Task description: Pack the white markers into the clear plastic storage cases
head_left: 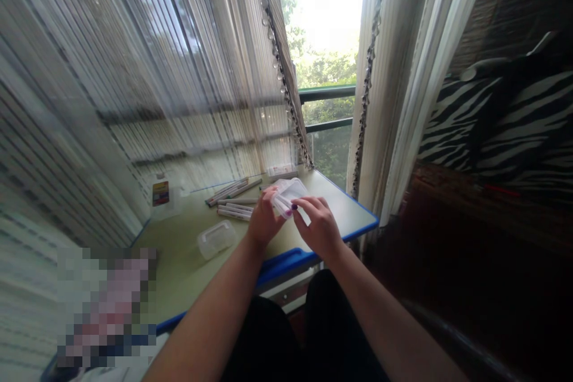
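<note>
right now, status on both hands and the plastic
Left hand gripping whitish plastic. Right hand at its edge. Pens, clear box on table, off left.

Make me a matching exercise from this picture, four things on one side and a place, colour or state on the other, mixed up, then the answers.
Things
1. table edging
2. pens
3. translucent item
4. fabric at far right

Descriptions
A. zebra-striped
B. held in the left hand, with the right hand at its edge
C. blue
D. lying in loose groups

Pairs: 1-C, 2-D, 3-B, 4-A
</note>
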The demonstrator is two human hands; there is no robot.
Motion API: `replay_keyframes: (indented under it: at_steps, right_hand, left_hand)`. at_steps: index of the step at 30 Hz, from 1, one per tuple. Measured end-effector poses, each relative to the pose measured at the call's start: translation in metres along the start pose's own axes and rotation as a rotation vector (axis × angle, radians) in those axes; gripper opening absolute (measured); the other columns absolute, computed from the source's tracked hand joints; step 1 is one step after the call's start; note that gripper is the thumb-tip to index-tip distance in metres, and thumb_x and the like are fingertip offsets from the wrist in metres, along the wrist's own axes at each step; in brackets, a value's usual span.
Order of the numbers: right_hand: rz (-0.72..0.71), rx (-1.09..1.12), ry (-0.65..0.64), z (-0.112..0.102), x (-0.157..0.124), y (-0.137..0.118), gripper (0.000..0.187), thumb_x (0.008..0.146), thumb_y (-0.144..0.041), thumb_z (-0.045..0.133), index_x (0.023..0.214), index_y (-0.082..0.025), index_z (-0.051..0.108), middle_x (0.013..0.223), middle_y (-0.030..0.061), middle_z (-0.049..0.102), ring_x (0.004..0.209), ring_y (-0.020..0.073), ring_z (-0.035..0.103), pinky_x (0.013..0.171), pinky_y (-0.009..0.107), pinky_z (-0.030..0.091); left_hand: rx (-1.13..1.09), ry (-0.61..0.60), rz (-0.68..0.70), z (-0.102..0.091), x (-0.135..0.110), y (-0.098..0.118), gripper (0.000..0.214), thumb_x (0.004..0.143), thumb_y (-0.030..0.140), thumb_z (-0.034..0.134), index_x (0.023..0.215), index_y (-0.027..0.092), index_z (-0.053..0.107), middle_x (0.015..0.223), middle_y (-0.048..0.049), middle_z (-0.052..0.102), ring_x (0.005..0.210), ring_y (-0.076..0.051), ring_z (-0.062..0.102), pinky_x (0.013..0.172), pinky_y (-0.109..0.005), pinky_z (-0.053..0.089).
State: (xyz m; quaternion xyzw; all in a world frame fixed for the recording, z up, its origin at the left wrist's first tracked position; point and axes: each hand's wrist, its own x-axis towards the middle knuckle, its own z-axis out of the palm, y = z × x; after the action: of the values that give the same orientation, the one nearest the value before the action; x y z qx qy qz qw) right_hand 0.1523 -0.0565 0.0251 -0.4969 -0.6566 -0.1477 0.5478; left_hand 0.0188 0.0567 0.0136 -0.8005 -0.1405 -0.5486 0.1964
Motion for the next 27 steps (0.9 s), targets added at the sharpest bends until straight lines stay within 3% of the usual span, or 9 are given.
replay_keyframes:
  at_steps: [14,20,27]
  right_hand:
    - [0.046,-0.049,0.113,0.002,-0.002,0.007,0.016,0.084,-0.032,0.059,0.088,-0.019,0.067,0.092,0.0088,0.060,0.090,0.0221,0.054,0.084,0.039,0.048]
    - [-0.032,-0.007,0.070,-0.001,-0.004,0.007,0.022,0.079,-0.022,0.061,0.101,-0.019,0.066,0.098,0.0087,0.059,0.091,0.0213,0.054,0.084,0.037,0.049]
    - [-0.043,-0.002,0.035,-0.003,0.003,0.012,0.016,0.083,-0.021,0.056,0.094,-0.020,0.068,0.094,0.0080,0.063,0.088,0.0208,0.055,0.084,0.038,0.048]
  left_hand:
    - [-0.005,-0.022,-0.011,-0.001,0.000,0.001,0.054,0.082,0.041,0.056,0.123,0.017,0.031,0.114,-0.0158,0.053,0.109,-0.027,0.057,0.085,-0.043,0.053]
    - [-0.017,-0.027,-0.003,-0.001,0.002,0.003,0.054,0.081,0.036,0.059,0.123,0.015,0.031,0.113,-0.0169,0.053,0.109,-0.028,0.057,0.085,-0.042,0.053]
    - [-0.036,-0.043,-0.007,-0.002,0.001,0.003,0.055,0.080,0.036,0.060,0.123,0.016,0.032,0.114,-0.0169,0.054,0.109,-0.028,0.057,0.084,-0.043,0.054]
